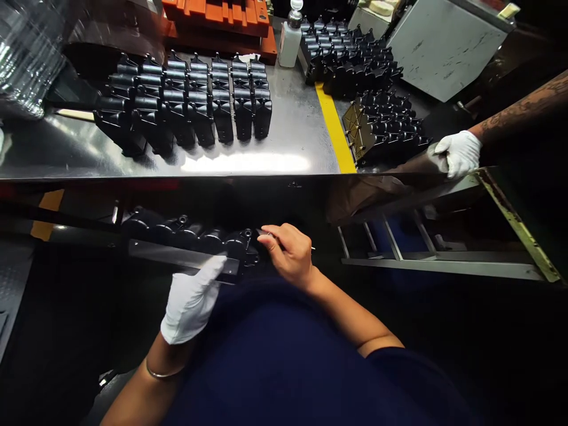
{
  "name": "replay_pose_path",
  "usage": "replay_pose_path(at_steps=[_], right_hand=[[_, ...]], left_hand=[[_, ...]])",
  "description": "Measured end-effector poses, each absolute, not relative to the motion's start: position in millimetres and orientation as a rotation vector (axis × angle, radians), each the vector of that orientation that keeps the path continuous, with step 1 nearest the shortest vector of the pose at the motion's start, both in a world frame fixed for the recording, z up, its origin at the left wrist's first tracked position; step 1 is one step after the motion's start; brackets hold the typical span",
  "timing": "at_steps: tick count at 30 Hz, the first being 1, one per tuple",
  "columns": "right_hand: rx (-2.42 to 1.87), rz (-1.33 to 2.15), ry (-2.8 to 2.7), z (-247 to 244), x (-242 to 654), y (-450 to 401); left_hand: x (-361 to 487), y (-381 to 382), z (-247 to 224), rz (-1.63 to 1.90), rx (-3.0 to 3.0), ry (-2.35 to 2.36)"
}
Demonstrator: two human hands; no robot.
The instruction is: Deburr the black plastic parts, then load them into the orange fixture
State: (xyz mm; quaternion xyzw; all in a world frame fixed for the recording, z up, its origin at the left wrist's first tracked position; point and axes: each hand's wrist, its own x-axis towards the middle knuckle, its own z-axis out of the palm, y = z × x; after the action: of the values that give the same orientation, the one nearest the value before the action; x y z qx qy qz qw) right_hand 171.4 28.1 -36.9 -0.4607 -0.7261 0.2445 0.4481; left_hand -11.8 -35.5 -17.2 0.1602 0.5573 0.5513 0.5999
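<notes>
Steel workbench (293, 118), carrying ranks of black moulded housings (199, 100), with a yellow stripe (335, 130) and a plastic bottle (290, 41) standing beyond. Co-worker's white-gloved hand (459, 154) is resting at the far right edge. Nearer, below the bench edge: a row of black moulded parts (186, 236) lying behind a flat metal strip (177, 257). Left hand (193, 299), white-gloved, is narrowly clasping the strip's end. Right hand (288, 251), bare, is pinching a slim pointed tool (312, 248) beside the row's end.
</notes>
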Motion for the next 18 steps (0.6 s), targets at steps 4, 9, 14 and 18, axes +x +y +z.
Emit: replay_pose_path(at_steps=[4, 9, 14, 18], right_hand=[[-1.168, 0.592, -1.770, -33.8, 177.2, 29.4], [-0.935, 0.668, -2.133, -19.5, 180.6, 28.1], [-1.044, 0.516, -2.156, -17.8, 176.8, 25.8], [-1.066, 0.504, -2.167, -20.1, 174.4, 24.7]], left_hand=[[-16.7, -35.7, -20.6, 1.203, 0.466, 1.439], [-11.4, -30.4, -10.6, 1.140, 0.485, 1.434], [0.5, -23.5, 8.4, 1.213, 0.315, 1.377], [-1.1, -26.7, 5.2, 1.188, 0.450, 1.442]])
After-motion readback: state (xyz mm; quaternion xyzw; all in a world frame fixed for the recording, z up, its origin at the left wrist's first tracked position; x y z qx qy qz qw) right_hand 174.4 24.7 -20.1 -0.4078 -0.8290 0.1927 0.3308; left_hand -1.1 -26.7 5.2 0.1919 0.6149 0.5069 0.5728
